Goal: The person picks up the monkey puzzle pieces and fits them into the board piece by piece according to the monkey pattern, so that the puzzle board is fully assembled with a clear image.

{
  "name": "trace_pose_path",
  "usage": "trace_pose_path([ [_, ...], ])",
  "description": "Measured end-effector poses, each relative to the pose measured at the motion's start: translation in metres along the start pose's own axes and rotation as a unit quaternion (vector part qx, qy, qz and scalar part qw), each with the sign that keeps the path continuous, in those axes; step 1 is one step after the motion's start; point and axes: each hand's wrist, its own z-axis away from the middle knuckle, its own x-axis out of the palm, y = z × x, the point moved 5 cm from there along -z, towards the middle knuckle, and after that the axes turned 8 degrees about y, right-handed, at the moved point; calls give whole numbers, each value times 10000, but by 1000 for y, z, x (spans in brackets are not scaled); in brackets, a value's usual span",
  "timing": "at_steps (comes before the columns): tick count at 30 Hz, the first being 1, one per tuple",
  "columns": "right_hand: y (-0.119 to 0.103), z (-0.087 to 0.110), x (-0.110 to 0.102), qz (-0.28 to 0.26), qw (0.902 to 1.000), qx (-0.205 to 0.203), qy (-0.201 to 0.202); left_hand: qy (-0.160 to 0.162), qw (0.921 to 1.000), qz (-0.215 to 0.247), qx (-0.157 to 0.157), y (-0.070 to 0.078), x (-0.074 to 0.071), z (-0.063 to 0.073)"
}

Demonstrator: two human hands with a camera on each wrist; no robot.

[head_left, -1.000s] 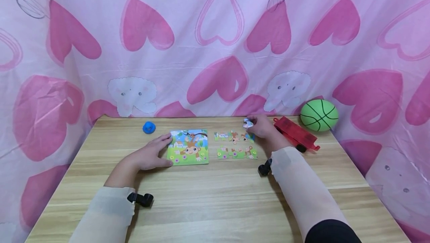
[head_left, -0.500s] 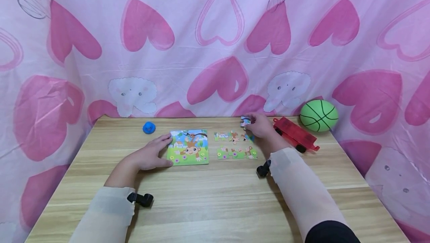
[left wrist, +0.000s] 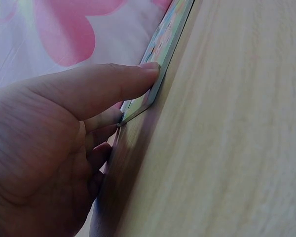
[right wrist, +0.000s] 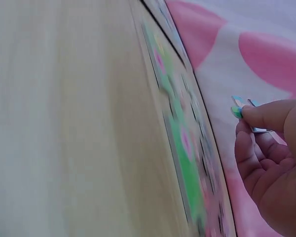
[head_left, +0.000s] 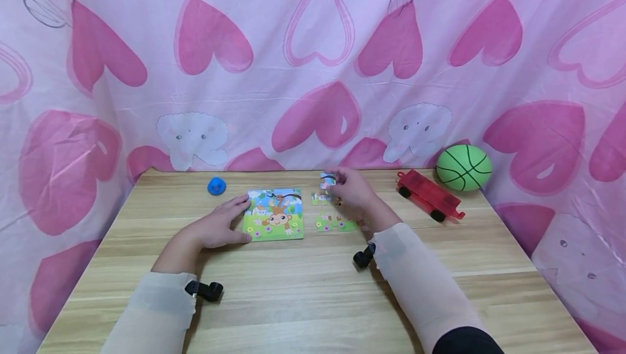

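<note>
A square picture board with a monkey (head_left: pixel 274 215) lies flat on the wooden table, left of centre. At its left edge rests my left hand (head_left: pixel 222 223), thumb and fingers spread apart along the edge. The left wrist view shows the thumb (left wrist: pixel 123 81) lying straight on the board near its corner. My right hand (head_left: pixel 357 191) pinches a small jigsaw piece (head_left: pixel 327 180) above the far side of the loose pieces; thumb and fingertips grip the same piece in the right wrist view. Below it two rows of jigsaw pieces (head_left: pixel 325 223) lie on the table, partly covered by my hand.
A blue toy (head_left: pixel 217 186) sits at the far left of the table. To the right stand a red wheeled toy trailer (head_left: pixel 427 193) and a green ball (head_left: pixel 464 167). A pink heart-patterned curtain (head_left: pixel 313 115) hangs behind the table's far edge.
My right hand has moved left with the jigsaw piece, from beside the red trailer to above the left part of the upper row. The left hand and board stay put.
</note>
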Motion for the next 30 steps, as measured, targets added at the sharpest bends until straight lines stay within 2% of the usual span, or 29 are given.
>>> trace_pose_path([
  [9, -20, 4, 28, -109, 9997, 36, -219, -40, 10000, -1, 22, 0, 0, 0],
  [16, -31, 6, 51, -366, 9977, 43, -562, -52, 10000, 35, 1, 2, -1, 2],
  [25, -41, 5, 76, -90, 9972, 218, -712, -30, 9999, 99, 100, 0, -1, 2],
  [30, -48, 4, 84, 33, 9972, 78, -744, -31, 9999, 73, 137, -2, 0, 0],
])
